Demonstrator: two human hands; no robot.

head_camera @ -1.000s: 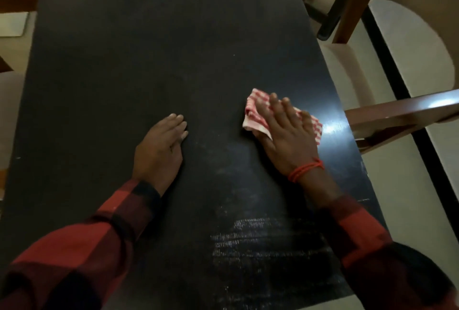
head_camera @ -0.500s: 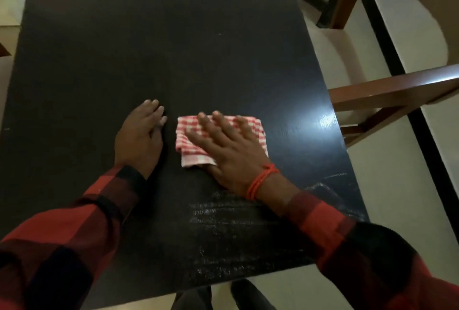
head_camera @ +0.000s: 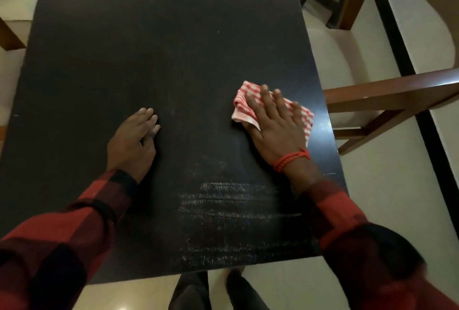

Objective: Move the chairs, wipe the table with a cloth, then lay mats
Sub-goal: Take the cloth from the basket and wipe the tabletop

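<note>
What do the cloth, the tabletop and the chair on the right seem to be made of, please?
Cloth: soft woven fabric, red-and-white check, creased. Tabletop: black, smooth, probably laminate or painted board; glare at its right edge, streaks near the front. Chair: reddish-brown wood, glossy, likely varnished.

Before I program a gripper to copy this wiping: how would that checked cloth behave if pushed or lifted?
The checked cloth is probably floppy: it lies bunched and creased under the right hand. It likely slides easily on the smooth black table, but may crumple when pushed without flat pressure. Lifted, it would probably drape limply.
</note>
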